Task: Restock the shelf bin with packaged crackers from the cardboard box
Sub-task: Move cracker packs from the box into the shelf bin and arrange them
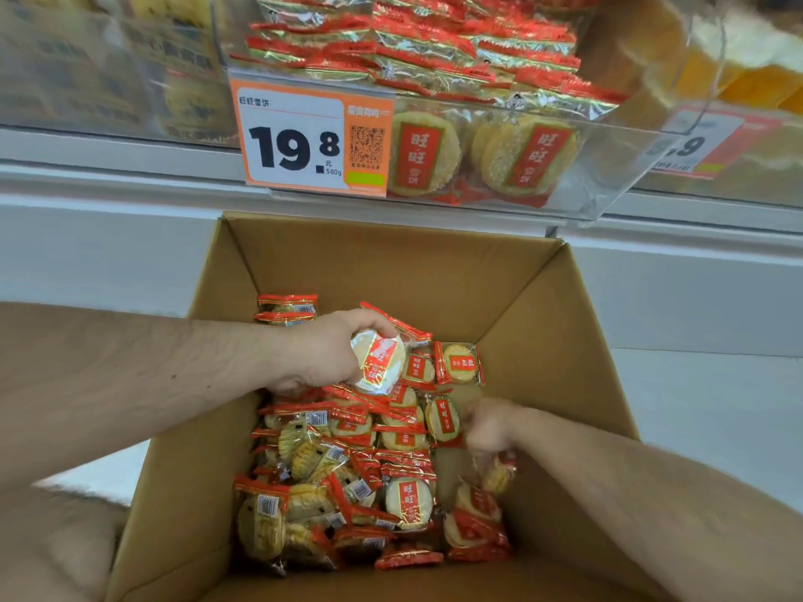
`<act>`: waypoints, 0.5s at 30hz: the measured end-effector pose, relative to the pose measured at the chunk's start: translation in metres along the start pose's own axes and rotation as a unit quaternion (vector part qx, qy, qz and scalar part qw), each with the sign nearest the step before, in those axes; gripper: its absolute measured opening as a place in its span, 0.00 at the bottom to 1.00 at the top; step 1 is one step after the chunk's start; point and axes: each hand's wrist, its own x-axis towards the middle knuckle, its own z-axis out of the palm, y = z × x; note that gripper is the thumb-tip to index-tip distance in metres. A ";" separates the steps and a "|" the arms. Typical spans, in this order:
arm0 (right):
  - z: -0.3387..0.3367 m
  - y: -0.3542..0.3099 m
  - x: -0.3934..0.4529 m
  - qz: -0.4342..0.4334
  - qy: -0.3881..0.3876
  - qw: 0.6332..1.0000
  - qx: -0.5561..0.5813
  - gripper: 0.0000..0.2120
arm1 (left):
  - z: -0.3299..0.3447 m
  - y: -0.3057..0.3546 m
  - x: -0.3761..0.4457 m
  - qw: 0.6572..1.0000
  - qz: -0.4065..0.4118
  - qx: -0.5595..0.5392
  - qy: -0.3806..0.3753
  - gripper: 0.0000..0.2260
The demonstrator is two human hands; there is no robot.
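An open cardboard box (534, 297) stands below the shelf, its bottom covered with several red-and-clear cracker packets (347, 484). My left hand (321, 354) is inside the box and grips one cracker packet (380, 362), lifted a little above the pile. My right hand (489, 427), blurred, reaches in from the right and pinches another cracker packet (497, 473) near the box's right wall. Above, the clear shelf bin (608, 176) holds a heap of the same packets (434, 50).
A price tag reading 19.8 (313, 139) hangs on the bin's front. Neighbouring clear bins (108, 67) with other snacks sit to the left and right. A white shelf ledge (130, 167) runs under the bins.
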 end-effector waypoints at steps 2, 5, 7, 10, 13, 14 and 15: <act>-0.025 0.005 -0.025 -0.034 0.041 0.991 0.127 0.28 | -0.004 0.004 -0.003 1.000 0.019 -0.002 0.009 0.31; -0.065 0.012 -0.088 -0.084 0.125 0.947 0.283 0.15 | -0.009 0.016 -0.008 0.998 0.064 -0.002 0.016 0.37; -0.084 0.017 -0.133 -0.134 0.117 0.907 0.381 0.10 | -0.011 0.029 -0.015 0.996 0.089 -0.003 0.015 0.37; -0.099 0.029 -0.187 -0.233 0.028 0.818 0.525 0.13 | -0.015 0.049 -0.023 0.991 0.133 -0.010 0.025 0.38; -0.097 0.036 -0.215 -0.285 0.024 0.805 0.520 0.13 | -0.023 0.066 -0.036 0.985 0.167 -0.042 0.026 0.39; -0.095 0.036 -0.220 -0.280 0.041 0.814 0.507 0.10 | -0.025 0.069 -0.039 0.983 0.176 -0.049 0.024 0.39; -0.093 0.035 -0.224 -0.277 0.057 0.823 0.492 0.12 | -0.027 0.073 -0.045 0.981 0.183 -0.056 0.020 0.39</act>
